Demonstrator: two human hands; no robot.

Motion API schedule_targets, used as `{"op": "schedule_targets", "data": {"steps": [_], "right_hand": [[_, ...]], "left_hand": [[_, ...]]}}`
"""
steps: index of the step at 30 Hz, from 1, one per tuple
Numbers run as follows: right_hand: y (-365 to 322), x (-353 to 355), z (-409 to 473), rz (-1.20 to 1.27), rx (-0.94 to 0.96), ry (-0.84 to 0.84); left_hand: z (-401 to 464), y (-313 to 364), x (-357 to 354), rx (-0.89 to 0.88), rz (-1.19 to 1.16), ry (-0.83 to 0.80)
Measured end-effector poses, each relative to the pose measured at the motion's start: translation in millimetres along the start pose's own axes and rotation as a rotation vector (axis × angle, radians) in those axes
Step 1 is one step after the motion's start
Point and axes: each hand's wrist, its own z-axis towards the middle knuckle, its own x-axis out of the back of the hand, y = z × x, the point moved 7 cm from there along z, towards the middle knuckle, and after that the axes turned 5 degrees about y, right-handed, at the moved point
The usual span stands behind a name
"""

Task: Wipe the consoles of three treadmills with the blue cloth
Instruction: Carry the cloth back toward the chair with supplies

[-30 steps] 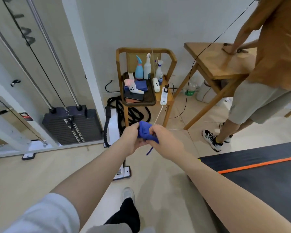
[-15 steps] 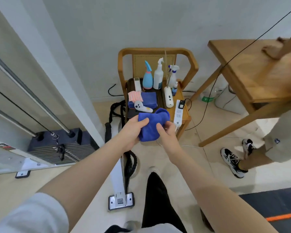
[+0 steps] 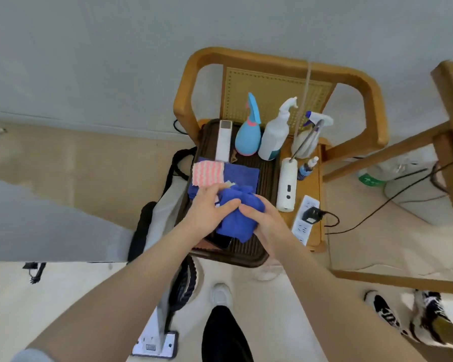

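Both hands, left [image 3: 209, 212] and right [image 3: 266, 223], grasp the bunched cloth [image 3: 237, 218] between them, directly over the tray's [image 3: 249, 254] front half on the chair [image 3: 280, 74].

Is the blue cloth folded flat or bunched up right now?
Bunched up: the blue cloth is crumpled between left hand and right hand.

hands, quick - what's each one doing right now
Left hand: closed on the blue cloth, thumb on top.
Right hand: closed on the same cloth, from its right side.
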Motion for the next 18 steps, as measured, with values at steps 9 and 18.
{"op": "schedule_targets", "data": {"steps": [9, 18], "right_hand": [[22.4, 48.5, 155.5, -0.221, -0.036, 0.154], [31.2, 48.7, 201.0, -1.159, 0.278, 0.490]], "left_hand": [[133.9, -56.9, -26.5, 0.170, -0.137, 0.054], [163.9, -67.0, -44.7, -0.297, 0.796, 0.085]]}}
